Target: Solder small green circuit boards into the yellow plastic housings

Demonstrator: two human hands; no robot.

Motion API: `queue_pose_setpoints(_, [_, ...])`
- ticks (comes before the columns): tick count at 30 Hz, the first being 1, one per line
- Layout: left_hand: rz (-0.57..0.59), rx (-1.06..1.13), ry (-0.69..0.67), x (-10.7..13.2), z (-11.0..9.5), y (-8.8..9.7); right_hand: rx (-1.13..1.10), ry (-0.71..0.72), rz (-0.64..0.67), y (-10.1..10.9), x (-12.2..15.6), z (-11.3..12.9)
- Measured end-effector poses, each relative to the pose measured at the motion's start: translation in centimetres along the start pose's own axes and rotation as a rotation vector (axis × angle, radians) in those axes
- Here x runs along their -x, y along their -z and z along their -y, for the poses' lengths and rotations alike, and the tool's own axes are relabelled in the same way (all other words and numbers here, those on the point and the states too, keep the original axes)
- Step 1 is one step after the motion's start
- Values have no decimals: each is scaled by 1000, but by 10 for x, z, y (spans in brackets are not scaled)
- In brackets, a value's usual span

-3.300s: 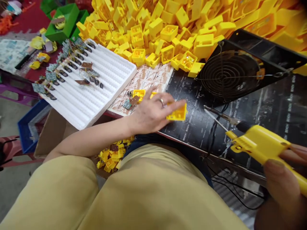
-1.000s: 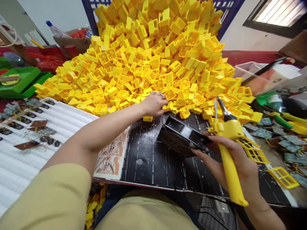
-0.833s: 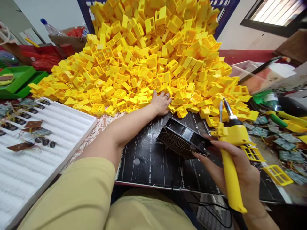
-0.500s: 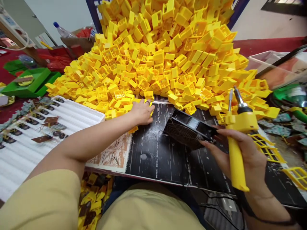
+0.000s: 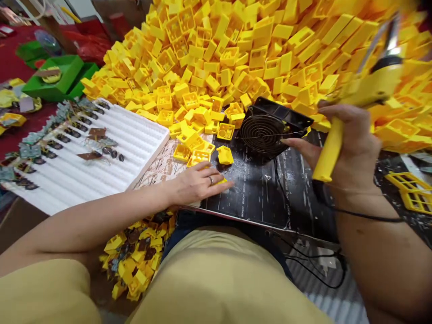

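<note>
My left hand [image 5: 199,183], with a ring on one finger, lies palm down near the front edge of the black work board. Its fingers stretch over a yellow plastic housing [image 5: 222,181], mostly hidden beneath them. Just beyond it are several loose yellow housings [image 5: 225,155]. My right hand [image 5: 354,144] is wrapped round a yellow soldering gun [image 5: 329,153], its blurred metal tip pointing up and away. The right thumb reaches the edge of a black cooling fan [image 5: 261,135] with a round wire guard, which stands on the board against the yellow pile.
A big heap of yellow housings [image 5: 236,58] fills the back. At left, a white ribbed foam sheet [image 5: 141,130] carries small circuit boards with wires; green trays [image 5: 54,81] stand beyond. Yellow lattice pieces [image 5: 411,189] lie at right. More yellow parts [image 5: 135,261] sit below the table edge.
My left hand has come back from the pile toward the table edge, and several housings now lie nearer. The fan has shifted back toward the pile. The soldering gun has risen; the view has turned.
</note>
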State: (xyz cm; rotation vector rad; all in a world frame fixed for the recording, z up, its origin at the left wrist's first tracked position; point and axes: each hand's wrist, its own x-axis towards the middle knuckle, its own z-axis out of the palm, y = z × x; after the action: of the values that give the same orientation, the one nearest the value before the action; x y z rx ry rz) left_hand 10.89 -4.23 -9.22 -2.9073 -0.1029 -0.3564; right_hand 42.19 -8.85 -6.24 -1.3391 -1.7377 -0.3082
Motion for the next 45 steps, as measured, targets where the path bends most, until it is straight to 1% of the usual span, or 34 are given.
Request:
queue_pose_setpoints(1, [-26, 4, 7, 2, -10, -1, -8, 76, -6, 2, 3, 11])
queue_pose_setpoints(3, [-49, 17, 82, 5, -29, 1, -62, 207, 50, -1, 10, 32])
queue_pose_setpoints(4, [-48, 32, 133, 7, -37, 3, -85, 260, 106, -6, 13, 40])
queue_pose_setpoints(6, [-34, 74, 236, 11, -49, 9, -130, 359, 240, -22, 15, 49])
queue_pose_setpoints(8, [-2, 106, 314, 16, -55, 15, -163, 417, 386, -45, 13, 48])
queue_pose_setpoints(10, [16, 113, 381, 21, -57, 19, -192, 431, 500, -69, 7, 43])
queue_pose_setpoints(12, [7, 114, 456, 22, -58, 19, -215, 411, 587, -89, 1, 37])
queue_pose_setpoints(14, [-6, 110, 505, 21, -61, 15, -233, 377, 642, -99, -1, 32])
queue_pose_setpoints(15, [-8, 101, 515, 20, -62, 13, -239, 359, 656, -99, -1, 31])
queue_pose_setpoints(17, [-9, 79, 514, 17, -63, 10, -249, 335, 664, -89, 3, 31])
queue_pose_setpoints(20, [-45, 55, 513, 17, -59, 12, -278, 331, 664, -55, 17, 35])
queue_pose_setpoints(21, [-60, 39, 542, 17, -56, 14, -291, 330, 657, -43, 24, 37])
queue_pose_setpoints(23, [-54, -14, 642, 15, -47, 17, -305, 317, 663, -21, 37, 43])
queue_pose_setpoints(25, [-5, -68, 741, 11, -40, 19, -304, 307, 650, -10, 49, 51])
queue_pose_setpoints(26, [28, -84, 764, 9, -37, 19, -299, 290, 629, -8, 53, 56])
queue_pose_setpoints(28, [81, -103, 769, 3, -33, 17, -250, 264, 554, -13, 60, 70])
queue_pose_setpoints(31, [141, -119, 774, -3, -34, 14, -145, 289, 455, -31, 67, 92])
queue_pose_setpoints(34, [133, -113, 784, -3, -36, 13, -60, 308, 390, -45, 72, 104])
queue_pose_setpoints(36, [106, -75, 718, -2, -35, 13, 8, 286, 322, -46, 73, 104])
queue_pose_setpoints(38, [113, 3, 614, -2, -34, 11, 90, 275, 269, -40, 71, 101])
queue_pose_setpoints(40, [145, 81, 554, -3, -32, 11, 121, 294, 282, -31, 67, 96])
queue_pose_setpoints(42, [162, 104, 548, -4, -33, 14, 99, 324, 347, -22, 62, 90])
queue_pose_setpoints(45, [184, 48, 540, -4, -41, 25, -66, 323, 488, -20, 55, 79])
